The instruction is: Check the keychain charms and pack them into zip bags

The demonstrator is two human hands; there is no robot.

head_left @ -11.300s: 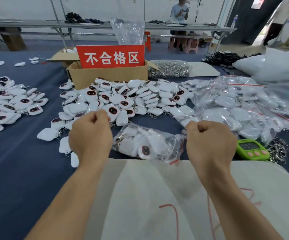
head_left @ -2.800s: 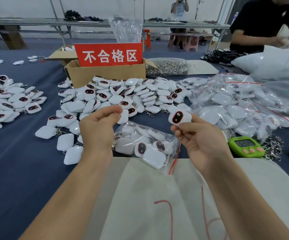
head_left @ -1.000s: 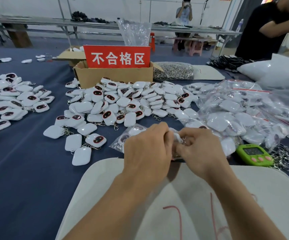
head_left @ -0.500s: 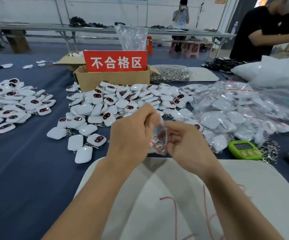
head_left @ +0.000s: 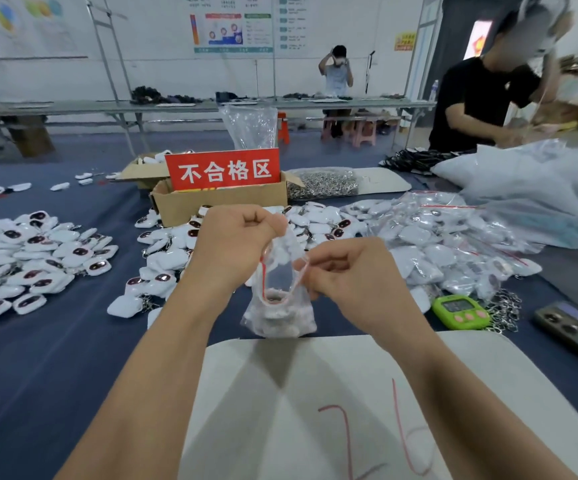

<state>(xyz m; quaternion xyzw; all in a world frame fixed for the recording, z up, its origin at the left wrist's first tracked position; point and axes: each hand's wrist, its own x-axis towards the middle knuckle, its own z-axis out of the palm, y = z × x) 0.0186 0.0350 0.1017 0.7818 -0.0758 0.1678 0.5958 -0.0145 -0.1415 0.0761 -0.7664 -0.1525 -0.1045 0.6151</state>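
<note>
A clear zip bag [head_left: 280,311] with a red seal strip hangs upright above the table, its mouth spread open and white keychain charms inside. My left hand [head_left: 237,242] pinches the bag's upper left rim. My right hand [head_left: 348,270] pinches the right rim. Loose white charms [head_left: 163,263] with dark oval faces lie in a heap behind the bag. Another pile of charms [head_left: 28,261] sits at the left. Filled zip bags [head_left: 454,247] are heaped at the right.
A cardboard box [head_left: 218,202] with a red sign stands behind the charms. Beside my right hand sit a green timer [head_left: 460,311], metal key rings [head_left: 507,306] and a dark device [head_left: 571,327]. A white board [head_left: 350,410] lies under my forearms. A person in black works at the far right.
The bag has been lifted off the table and now hangs upright. Its mouth is pulled wider between my hands, which have risen and moved apart.
</note>
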